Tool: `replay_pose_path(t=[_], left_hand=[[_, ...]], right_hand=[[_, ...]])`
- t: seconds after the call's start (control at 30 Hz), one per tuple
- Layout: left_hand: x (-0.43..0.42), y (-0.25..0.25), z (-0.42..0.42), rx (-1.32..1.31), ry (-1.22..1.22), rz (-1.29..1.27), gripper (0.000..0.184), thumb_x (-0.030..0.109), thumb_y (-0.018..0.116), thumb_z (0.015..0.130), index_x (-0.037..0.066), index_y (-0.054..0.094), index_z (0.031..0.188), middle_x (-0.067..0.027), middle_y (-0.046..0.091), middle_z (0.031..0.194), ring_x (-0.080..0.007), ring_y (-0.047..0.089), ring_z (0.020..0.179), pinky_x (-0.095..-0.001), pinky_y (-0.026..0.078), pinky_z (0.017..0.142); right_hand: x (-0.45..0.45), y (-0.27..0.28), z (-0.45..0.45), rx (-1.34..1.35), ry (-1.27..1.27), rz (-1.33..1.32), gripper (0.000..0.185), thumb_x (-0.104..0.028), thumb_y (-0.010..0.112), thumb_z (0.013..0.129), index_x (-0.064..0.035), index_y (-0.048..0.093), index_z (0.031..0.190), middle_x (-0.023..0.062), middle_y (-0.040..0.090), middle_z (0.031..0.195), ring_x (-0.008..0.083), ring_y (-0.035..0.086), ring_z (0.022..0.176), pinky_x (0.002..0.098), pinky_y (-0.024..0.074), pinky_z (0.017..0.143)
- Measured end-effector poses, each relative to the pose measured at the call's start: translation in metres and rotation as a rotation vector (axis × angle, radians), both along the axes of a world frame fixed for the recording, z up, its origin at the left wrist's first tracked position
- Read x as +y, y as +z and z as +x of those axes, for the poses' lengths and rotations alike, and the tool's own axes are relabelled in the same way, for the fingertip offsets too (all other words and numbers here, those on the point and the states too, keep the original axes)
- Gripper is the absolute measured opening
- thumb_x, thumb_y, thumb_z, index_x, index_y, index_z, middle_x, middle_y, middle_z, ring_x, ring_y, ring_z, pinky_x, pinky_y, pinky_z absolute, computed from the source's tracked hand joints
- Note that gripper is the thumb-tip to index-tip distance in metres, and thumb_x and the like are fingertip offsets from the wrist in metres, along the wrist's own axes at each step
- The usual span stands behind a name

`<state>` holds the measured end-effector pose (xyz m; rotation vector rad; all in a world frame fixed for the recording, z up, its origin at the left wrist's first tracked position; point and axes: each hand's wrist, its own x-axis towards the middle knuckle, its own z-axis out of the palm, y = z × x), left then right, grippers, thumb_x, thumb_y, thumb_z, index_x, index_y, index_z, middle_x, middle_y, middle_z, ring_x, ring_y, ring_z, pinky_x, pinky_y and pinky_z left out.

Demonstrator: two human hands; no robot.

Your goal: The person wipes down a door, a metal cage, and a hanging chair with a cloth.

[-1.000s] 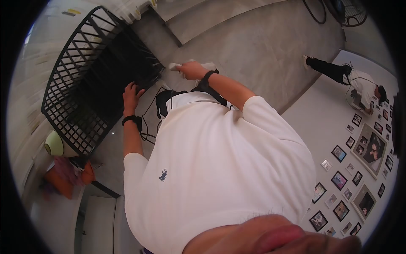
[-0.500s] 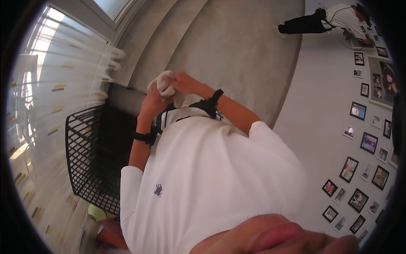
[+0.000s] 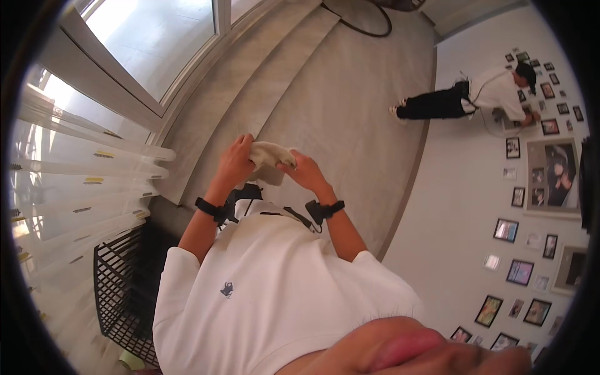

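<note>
Now that its wad has loosened, the off-white cloth (image 3: 269, 155) bridges the left hand (image 3: 237, 161) and the right hand (image 3: 306, 172)

Where half a second ago the two hands met around a bunched lump, they now stand apart, each clamped on one end of the fabric in front of the waist. A second ago the left hand was down by the black lattice frame (image 3: 112, 275); the work seems to have shifted to the cloth itself, with both hands sharing it.

The cloth looks soft, matt and fairly thick, its upper edge rounded, a looser fold sagging beneath; how many layers it has, I can't fairly tell at this size. Behind the hands sit black wrist straps (image 3: 212, 209), then the smooth white shirt (image 3: 294, 269).

Farther out, the lattice frame is a stiff grid of crossing bars, partly hidden by the arm. Beside it hangs a sheer curtain (image 3: 94, 165), gathered in soft pleats and flecked with yellow and dark dashes. Broad, straight-edged steps (image 3: 250, 87) meet the mottled grey floor (image 3: 350, 112). Across it, another person (image 3: 437, 105) stands at a flat white wall (image 3: 450, 200) hung with rectangular picture frames (image 3: 506, 230).
</note>
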<state>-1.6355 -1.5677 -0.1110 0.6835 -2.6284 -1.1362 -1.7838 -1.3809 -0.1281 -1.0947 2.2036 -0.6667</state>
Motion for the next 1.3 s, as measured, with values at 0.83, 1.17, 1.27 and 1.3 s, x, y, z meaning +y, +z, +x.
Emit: replay_pose_path(t=[0.83,1.17,1.27,1.3], left_hand=[[-0.219,0.116,-0.439,0.132,-0.519,0.182,0.023,-0.006,0.06,0.076,0.004,0.063,0.096,-0.0094,0.064,0.067,-0.0236,0.066,0.06,-0.0348,0.048,0.052],[-0.26,0.086,-0.593,0.235,-0.646,0.859,0.049,0.013,0.077,0.085,0.003,0.054,0.127,-0.0094,0.058,0.124,-0.0194,0.057,0.113,-0.0345,0.045,0.102],[-0.309,0.067,-0.642,0.362,-0.601,0.778,0.043,0.012,0.078,0.085,0.005,0.055,0.121,-0.0093,0.058,0.12,-0.0192,0.058,0.11,-0.0331,0.047,0.101],[-0.325,0.064,-0.655,0.374,-0.479,0.911,0.042,0.011,0.077,0.085,0.006,0.054,0.12,-0.0089,0.055,0.123,-0.0163,0.055,0.113,-0.032,0.047,0.098]], right_hand=[[-0.158,-0.018,-0.435,0.212,-0.126,-0.504,0.022,0.003,0.07,0.075,-0.0034,0.055,0.089,0.019,0.062,0.089,0.0434,0.062,0.084,0.0438,0.0508,0.069],[-0.246,0.055,-0.593,0.012,0.129,-0.354,0.022,-0.005,0.066,0.082,-0.0064,0.065,0.104,0.0173,0.069,0.094,0.038,0.066,0.089,0.0436,0.0537,0.076],[-0.281,0.068,-0.62,-0.03,0.18,-0.436,0.024,-0.004,0.068,0.079,-0.0057,0.065,0.103,0.0148,0.067,0.094,0.036,0.065,0.089,0.0433,0.0528,0.079],[-0.293,0.066,-0.63,-0.043,0.176,-0.428,0.024,-0.004,0.068,0.079,-0.0057,0.065,0.103,0.0148,0.067,0.094,0.036,0.065,0.089,0.0433,0.0528,0.079]])
